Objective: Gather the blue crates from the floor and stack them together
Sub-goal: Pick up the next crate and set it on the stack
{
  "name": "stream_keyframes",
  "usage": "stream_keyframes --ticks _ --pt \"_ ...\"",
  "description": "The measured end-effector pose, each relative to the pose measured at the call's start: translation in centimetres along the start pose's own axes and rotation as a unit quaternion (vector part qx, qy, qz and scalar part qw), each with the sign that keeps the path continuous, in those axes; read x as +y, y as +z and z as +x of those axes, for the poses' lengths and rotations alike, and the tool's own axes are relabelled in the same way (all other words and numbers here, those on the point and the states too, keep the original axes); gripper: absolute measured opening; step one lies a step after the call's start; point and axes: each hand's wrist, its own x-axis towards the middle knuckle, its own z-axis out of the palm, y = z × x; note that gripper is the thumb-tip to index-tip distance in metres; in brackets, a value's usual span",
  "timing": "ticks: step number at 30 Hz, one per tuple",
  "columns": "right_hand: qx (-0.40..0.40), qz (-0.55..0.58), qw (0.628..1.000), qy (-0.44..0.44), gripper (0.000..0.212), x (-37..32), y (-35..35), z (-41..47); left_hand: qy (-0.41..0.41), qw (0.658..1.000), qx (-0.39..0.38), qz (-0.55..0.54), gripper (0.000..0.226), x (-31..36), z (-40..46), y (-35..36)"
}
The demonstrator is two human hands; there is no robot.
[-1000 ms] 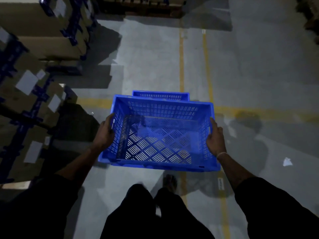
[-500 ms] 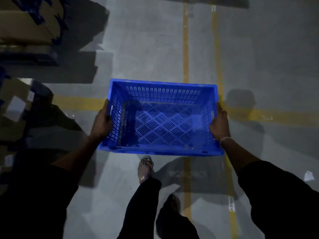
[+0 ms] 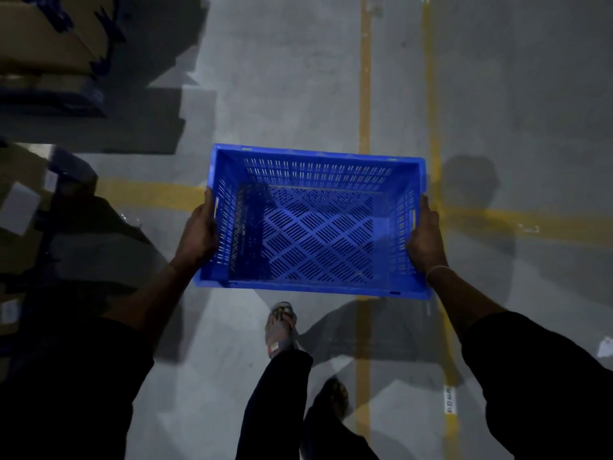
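Head view: blue crate (image 3: pixel 315 224) gripped between left hand (image 3: pixel 198 234) and right hand (image 3: pixel 425 239).

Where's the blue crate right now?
Head view, centre: the blue crate is held off the floor between the left hand and right hand, above the yellow floor lines.

Cardboard boxes (image 3: pixel 43 34) are cut off at the left edge. Floor label (image 3: pixel 450 400) text is too small to read.
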Motion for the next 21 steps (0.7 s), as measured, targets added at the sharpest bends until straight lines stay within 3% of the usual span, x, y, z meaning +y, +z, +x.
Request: stream_keyframes --ticks 6,11,21 --pt "-0.022 -0.022 0.999 -0.017 0.091 -0.5 -0.3 -0.2 -0.011 1.000 0.000 0.024 0.084 -1.4 0.9 0.4" --pt "0.011 -0.064 0.996 -0.057 0.094 0.6 0.5 0.7 -0.005 0.994 0.071 0.085 0.079 -0.3 0.3 2.3" --pt "0.015 -0.075 0.994 -0.079 0.099 0.9 0.7 0.8 0.005 0.992 0.073 0.100 0.077 -1.9 -0.4 2.5"
